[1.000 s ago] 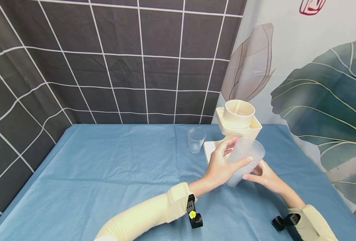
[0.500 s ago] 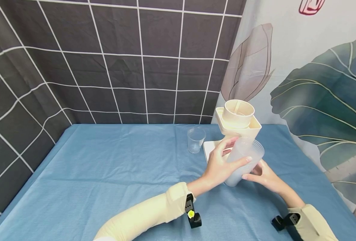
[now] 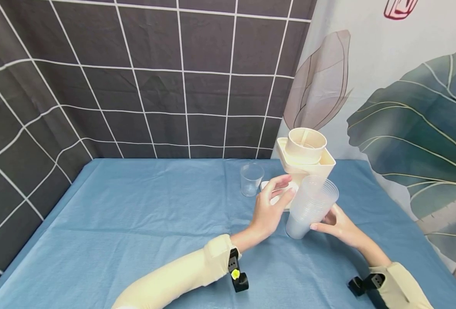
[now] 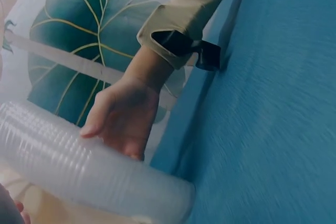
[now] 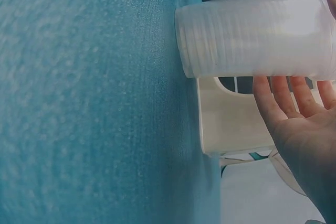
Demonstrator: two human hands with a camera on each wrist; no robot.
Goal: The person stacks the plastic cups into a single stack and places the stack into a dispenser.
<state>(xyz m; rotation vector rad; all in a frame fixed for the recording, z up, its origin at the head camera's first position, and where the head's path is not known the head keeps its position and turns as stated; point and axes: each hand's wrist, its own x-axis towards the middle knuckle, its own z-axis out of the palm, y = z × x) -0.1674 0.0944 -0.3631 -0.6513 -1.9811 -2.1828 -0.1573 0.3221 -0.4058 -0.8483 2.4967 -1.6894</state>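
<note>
My right hand [image 3: 337,225] holds a stack of clear plastic cups [image 3: 312,206] from its right side, thumb toward me. The stack leans, its lower end at the blue cloth and its ribbed rims up to the right. In the right wrist view, the fingers of my right hand [image 5: 302,106] lie along the cup stack [image 5: 252,35]. Just left of the stack, my left hand [image 3: 270,208] is apart from it with loosely bent fingers and nothing in them. A single clear cup [image 3: 252,182] stands upright behind my left hand.
A cream plastic stand [image 3: 305,165] with a round open tube on top rises behind the stack; its flat base is partly hidden by my left hand. Blue cloth [image 3: 135,214] covers the table. A dark grid curtain [image 3: 154,90] and a leaf-patterned curtain [image 3: 417,128] hang behind.
My left hand has let go of the cup stack and moved left, away from it. My right hand and the stack stay almost where they were.
</note>
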